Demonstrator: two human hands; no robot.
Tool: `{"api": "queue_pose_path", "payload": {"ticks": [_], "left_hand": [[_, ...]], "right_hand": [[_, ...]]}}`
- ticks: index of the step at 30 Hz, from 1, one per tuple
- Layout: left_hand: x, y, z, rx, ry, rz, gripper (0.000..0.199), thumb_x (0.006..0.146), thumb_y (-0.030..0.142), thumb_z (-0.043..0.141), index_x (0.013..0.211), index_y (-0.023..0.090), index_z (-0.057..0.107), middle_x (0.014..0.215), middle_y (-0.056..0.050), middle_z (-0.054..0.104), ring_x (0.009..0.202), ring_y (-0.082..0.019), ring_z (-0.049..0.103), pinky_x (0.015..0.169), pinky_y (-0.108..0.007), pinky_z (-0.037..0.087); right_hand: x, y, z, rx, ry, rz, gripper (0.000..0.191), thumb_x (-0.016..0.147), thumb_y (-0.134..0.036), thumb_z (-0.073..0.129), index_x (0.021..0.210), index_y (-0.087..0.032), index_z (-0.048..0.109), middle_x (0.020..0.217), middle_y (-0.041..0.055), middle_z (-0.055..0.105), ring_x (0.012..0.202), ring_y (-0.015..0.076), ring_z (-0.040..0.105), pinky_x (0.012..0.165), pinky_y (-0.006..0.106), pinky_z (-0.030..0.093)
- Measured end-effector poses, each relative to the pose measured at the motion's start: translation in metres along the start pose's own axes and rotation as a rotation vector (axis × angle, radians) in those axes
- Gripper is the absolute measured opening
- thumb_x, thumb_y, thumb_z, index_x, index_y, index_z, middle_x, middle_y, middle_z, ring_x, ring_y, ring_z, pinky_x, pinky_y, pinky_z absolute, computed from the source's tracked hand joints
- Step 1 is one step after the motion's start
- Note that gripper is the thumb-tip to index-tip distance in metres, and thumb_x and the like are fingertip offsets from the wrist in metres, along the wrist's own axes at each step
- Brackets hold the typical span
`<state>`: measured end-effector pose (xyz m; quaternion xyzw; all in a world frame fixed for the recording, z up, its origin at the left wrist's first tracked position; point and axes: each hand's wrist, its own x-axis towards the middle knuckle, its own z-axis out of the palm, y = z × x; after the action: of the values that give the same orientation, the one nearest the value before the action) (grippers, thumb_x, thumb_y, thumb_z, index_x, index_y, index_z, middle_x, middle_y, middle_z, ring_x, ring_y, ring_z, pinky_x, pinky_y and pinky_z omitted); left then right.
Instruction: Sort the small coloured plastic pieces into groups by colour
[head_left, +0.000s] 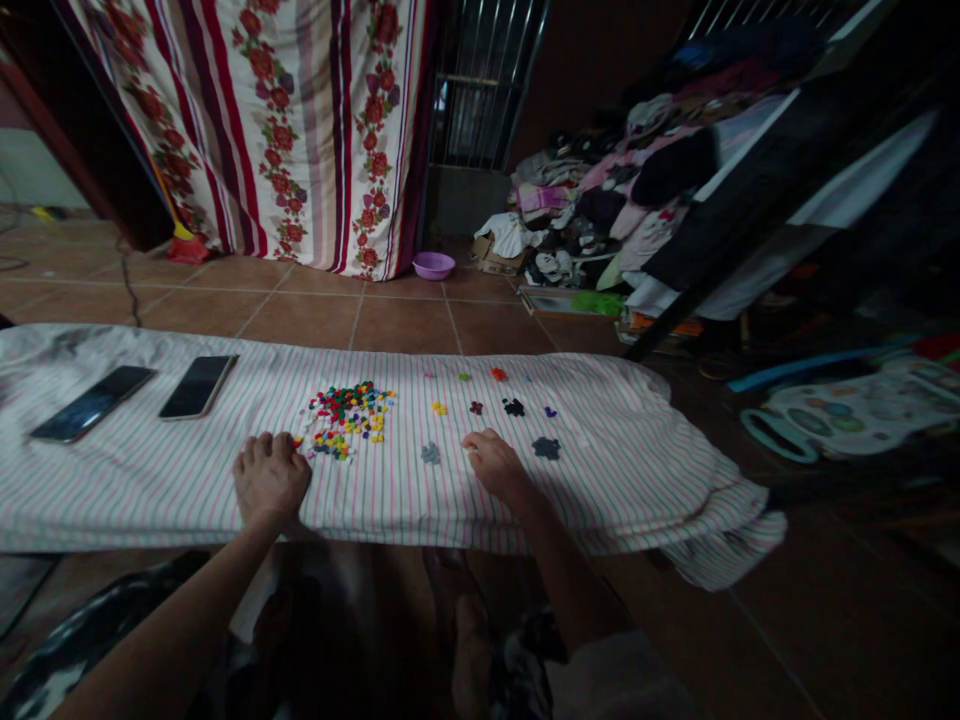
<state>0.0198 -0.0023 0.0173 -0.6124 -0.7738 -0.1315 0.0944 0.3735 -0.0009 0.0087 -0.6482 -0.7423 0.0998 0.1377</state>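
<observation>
My left hand (pixel 271 478) rests on the striped cloth with its fingers spread and slightly bent, its fingertips at the near left edge of a mixed heap of tiny coloured pieces (pixel 345 412). My right hand (pixel 495 465) is low over the cloth, its fingers pinched together. Small pale pieces (pixel 472 453) show at those fingertips; whether they are gripped or lie beneath is unclear. Left of that hand lies a light grey pile (pixel 430 453), and right of it a dark grey pile (pixel 547 447). Beyond are yellow (pixel 439 408), brown (pixel 477 408) and black (pixel 514 407) piles.
Farther back lie small pink, green, orange-red (pixel 498 374) and blue pieces. Two phones (pixel 199 387) sit at the left of the cloth-covered surface (pixel 637 480). Behind it are a floral curtain (pixel 300 130), a purple basin (pixel 433 265) and heaped clothes (pixel 600 190).
</observation>
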Motion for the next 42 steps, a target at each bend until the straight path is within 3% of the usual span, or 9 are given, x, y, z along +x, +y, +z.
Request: {"api": "queue_pose_path", "payload": {"ticks": [11, 27, 34, 42], "left_hand": [[-0.001, -0.001, 0.004, -0.006, 0.031, 0.003, 0.031, 0.089, 0.026, 0.039, 0.108, 0.018, 0.062, 0.117, -0.014, 0.06, 0.118, -0.03, 0.049, 0.099, -0.044, 0.037], [0.0, -0.001, 0.004, -0.036, 0.006, -0.03, 0.035, 0.089, 0.027, 0.038, 0.114, 0.017, 0.062, 0.127, -0.015, 0.059, 0.128, -0.031, 0.045, 0.105, -0.045, 0.034], [0.0, 0.0, 0.003, -0.057, -0.02, -0.036, 0.035, 0.089, 0.026, 0.04, 0.114, 0.018, 0.063, 0.125, -0.015, 0.059, 0.13, -0.031, 0.045, 0.106, -0.046, 0.033], [-0.001, -0.001, 0.005, -0.063, -0.024, -0.042, 0.037, 0.09, 0.026, 0.038, 0.117, 0.017, 0.062, 0.131, -0.015, 0.057, 0.133, -0.032, 0.042, 0.11, -0.047, 0.031]], "right_hand": [[0.001, 0.001, -0.001, 0.053, 0.009, -0.005, 0.032, 0.078, -0.006, 0.047, 0.102, -0.017, 0.066, 0.095, 0.006, 0.063, 0.091, 0.0178, 0.056, 0.086, 0.027, 0.042], [0.011, -0.008, -0.014, 0.0, 0.052, 0.073, 0.024, 0.087, -0.018, 0.053, 0.103, -0.017, 0.07, 0.094, 0.0074, 0.067, 0.086, 0.018, 0.06, 0.078, 0.027, 0.043], [0.027, -0.033, -0.015, 0.018, 0.089, 0.017, 0.025, 0.09, -0.018, 0.049, 0.099, -0.018, 0.072, 0.094, 0.0073, 0.067, 0.087, 0.0181, 0.06, 0.079, 0.027, 0.042], [0.045, -0.095, 0.001, 0.141, 0.015, -0.191, 0.026, 0.097, -0.019, 0.049, 0.104, -0.02, 0.073, 0.101, 0.0071, 0.066, 0.099, 0.0175, 0.059, 0.089, 0.028, 0.043]]}}
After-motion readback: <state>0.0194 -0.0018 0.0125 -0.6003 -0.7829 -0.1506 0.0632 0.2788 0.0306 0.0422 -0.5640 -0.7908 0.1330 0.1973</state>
